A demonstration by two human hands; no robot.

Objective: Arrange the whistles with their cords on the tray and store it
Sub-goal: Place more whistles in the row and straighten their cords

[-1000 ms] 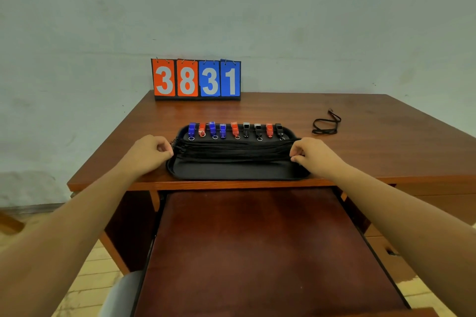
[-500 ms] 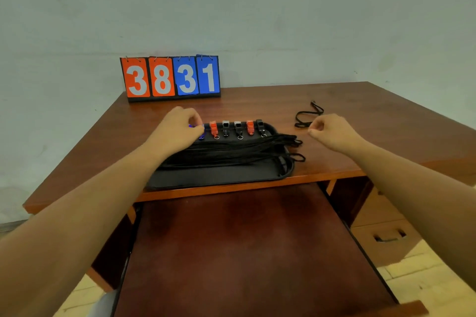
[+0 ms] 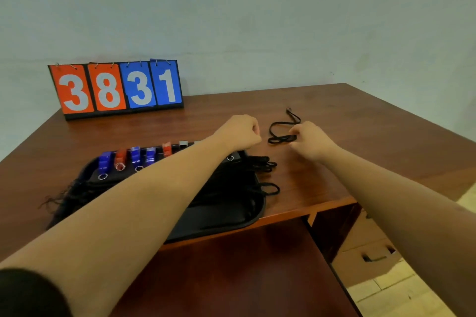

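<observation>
A pale plastered wall backs a brown wooden counter (image 3: 360, 136), with a flip scoreboard (image 3: 116, 87) reading 3831 at its far left.

From the head camera, the only view, the black tray (image 3: 231, 219) sits at the counter's near edge. A row of whistles (image 3: 135, 156) lines its far side and the bundled cords (image 3: 260, 162) lie across it, their loops spilling over the right rim.

Six whistles show: three blue, two red and one dark. The left forearm (image 3: 154, 195) hides any others.

One loose cord (image 3: 280, 139) lies on the counter just beyond the tray.

The right hand (image 3: 311, 140) appears to pinch this cord. The left hand (image 3: 240, 132) hovers beside it, curled, with nothing visible in it.

The arranging looks nearly done. This last cord has to join the tray, and the tray is not yet stored.
</observation>
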